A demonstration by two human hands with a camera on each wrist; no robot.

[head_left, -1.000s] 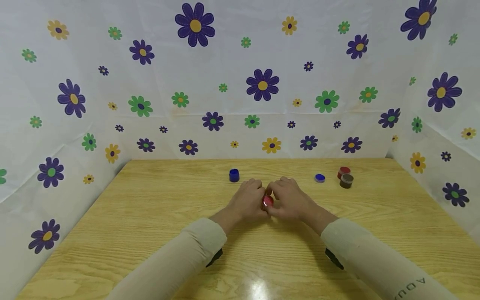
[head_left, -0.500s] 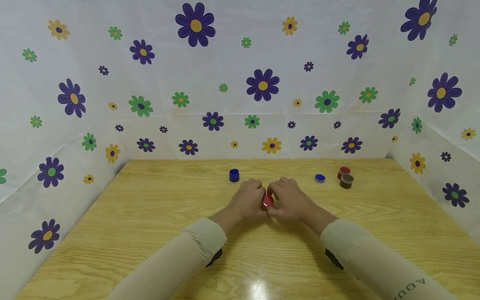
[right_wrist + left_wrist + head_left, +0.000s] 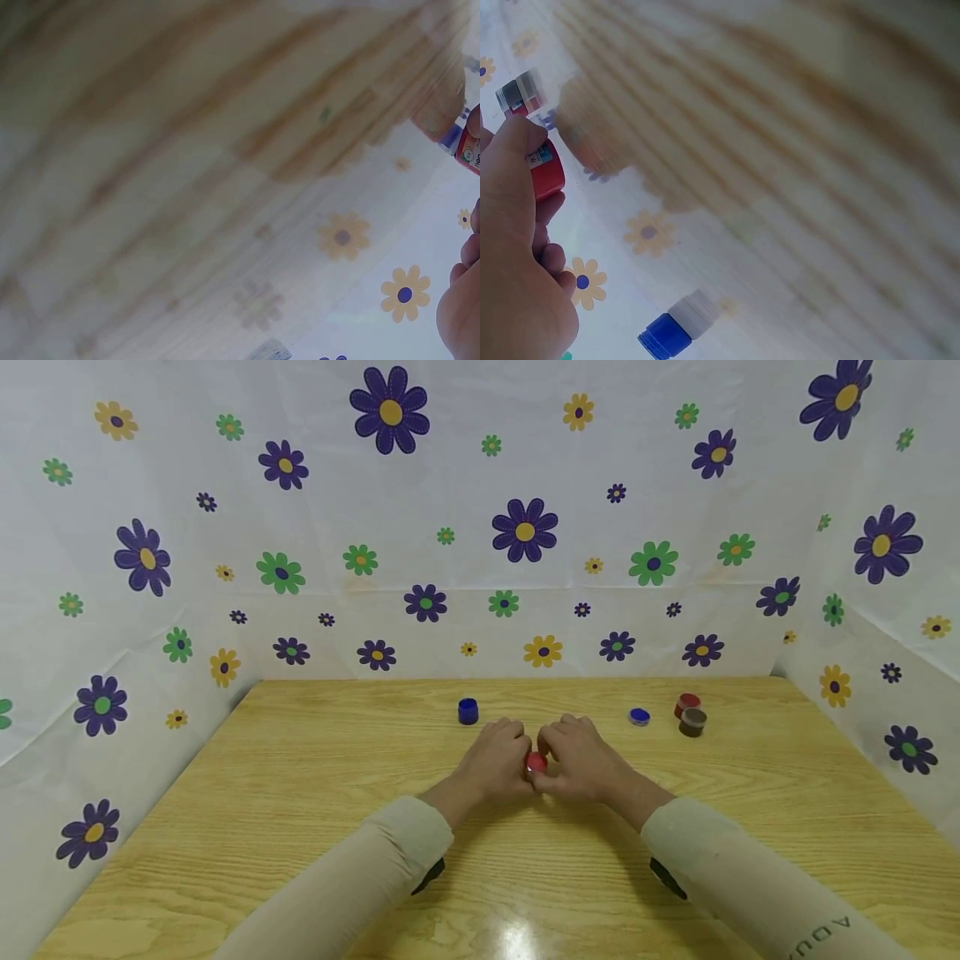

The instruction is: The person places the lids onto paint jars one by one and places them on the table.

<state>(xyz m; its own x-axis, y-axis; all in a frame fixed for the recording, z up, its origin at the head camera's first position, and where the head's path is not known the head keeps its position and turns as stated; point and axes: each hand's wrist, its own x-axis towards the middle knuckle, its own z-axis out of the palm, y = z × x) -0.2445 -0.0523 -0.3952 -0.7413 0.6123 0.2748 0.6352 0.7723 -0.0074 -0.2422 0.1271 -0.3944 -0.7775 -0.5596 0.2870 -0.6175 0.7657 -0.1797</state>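
Observation:
Near the middle of the table, a small red paint jar (image 3: 536, 763) is held between both hands. My left hand (image 3: 495, 762) grips it from the left; the left wrist view shows the thumb across the label on the red jar (image 3: 547, 174). From the right, my right hand (image 3: 581, 762) holds the same jar with thumb and curled fingers around its upper part. In the right wrist view only an edge of the red jar (image 3: 469, 152) shows, with part of the right hand (image 3: 461, 300). The fingers hide much of the jar.
A blue paint jar (image 3: 468, 712) with its threaded neck bare stands behind the left hand. To the right lie a blue lid (image 3: 640, 717), a second red jar (image 3: 687, 703) and a dark brown jar (image 3: 693, 722). A flowered cloth (image 3: 465, 510) rises behind the wooden table (image 3: 300, 793).
Both hands stay in nearly the same place around the red jar. The right fingers and the glint on the jar's top shift slightly.

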